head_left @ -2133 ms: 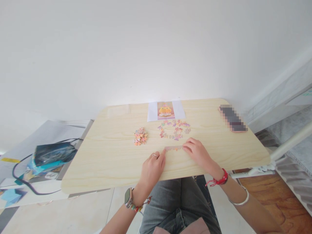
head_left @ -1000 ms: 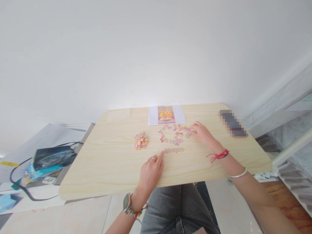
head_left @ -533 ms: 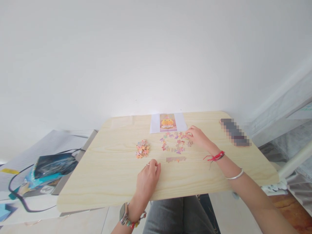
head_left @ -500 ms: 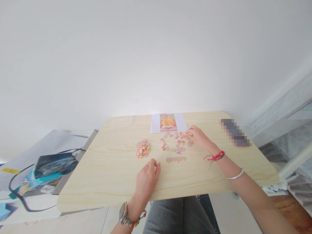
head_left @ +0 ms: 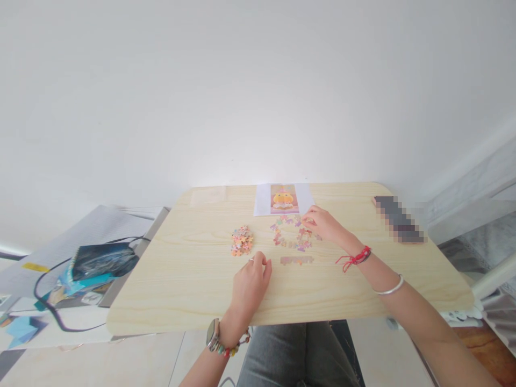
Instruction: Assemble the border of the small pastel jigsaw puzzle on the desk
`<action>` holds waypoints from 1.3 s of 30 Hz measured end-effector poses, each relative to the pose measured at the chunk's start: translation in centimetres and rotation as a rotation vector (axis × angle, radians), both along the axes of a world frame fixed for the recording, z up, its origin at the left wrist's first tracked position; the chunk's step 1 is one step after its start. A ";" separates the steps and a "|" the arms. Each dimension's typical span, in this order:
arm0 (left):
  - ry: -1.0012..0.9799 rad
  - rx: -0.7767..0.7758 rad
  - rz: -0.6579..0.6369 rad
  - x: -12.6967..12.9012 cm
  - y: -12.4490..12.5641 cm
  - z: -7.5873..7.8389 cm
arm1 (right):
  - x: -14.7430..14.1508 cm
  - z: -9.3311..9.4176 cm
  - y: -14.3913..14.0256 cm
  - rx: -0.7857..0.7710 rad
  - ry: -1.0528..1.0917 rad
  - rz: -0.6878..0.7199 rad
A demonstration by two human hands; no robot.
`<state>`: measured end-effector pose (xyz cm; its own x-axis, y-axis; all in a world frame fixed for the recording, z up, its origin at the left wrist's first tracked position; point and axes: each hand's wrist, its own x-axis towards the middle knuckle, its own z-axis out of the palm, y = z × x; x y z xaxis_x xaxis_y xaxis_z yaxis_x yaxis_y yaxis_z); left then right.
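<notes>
My right hand [head_left: 324,224] reaches over the upper right of a loose ring of puzzle pieces [head_left: 278,239]. Its thumb and forefinger are pinched together at a puzzle piece, mostly hidden by the fingertips. My left hand [head_left: 250,285] rests on the table, fingers curled in, with nothing visible in it. Just beyond it lies a heap of mixed puzzle pieces [head_left: 242,241]. A joined strip of puzzle pieces [head_left: 296,260] lies flat below the ring. Behind the ring is a paper sheet with a printed picture [head_left: 284,199] of a yellow-orange figure.
The light wooden table [head_left: 181,290] stands against a white wall. A phone-like dark object [head_left: 399,219], pixelated, lies at its right edge. A pale flat sheet [head_left: 208,196] is at the back left. Left of the table are papers and a dark pouch [head_left: 105,260] with a strap.
My right hand has shifted slightly left along the top of the ring, still pinched. My left hand keeps its curled pose on the table. The whole view has shifted a little.
</notes>
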<state>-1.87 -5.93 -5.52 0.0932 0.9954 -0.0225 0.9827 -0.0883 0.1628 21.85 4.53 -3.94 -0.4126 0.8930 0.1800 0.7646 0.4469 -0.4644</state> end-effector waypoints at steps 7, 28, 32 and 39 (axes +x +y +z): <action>0.007 -0.047 -0.011 0.2 0.2 -0.1 | 0.0 -0.2 0.6 0.012 -0.035 -0.006; -0.005 -0.070 -0.050 -0.5 -0.3 0.7 | -3.3 2.7 -0.7 0.279 -0.472 0.294; -0.010 -0.063 -0.112 -0.1 -0.5 0.4 | 0.6 1.8 -4.7 0.310 -0.553 0.354; 0.032 -0.056 -0.196 0.7 -0.9 0.1 | 3.6 -0.2 -7.6 0.173 -0.530 0.410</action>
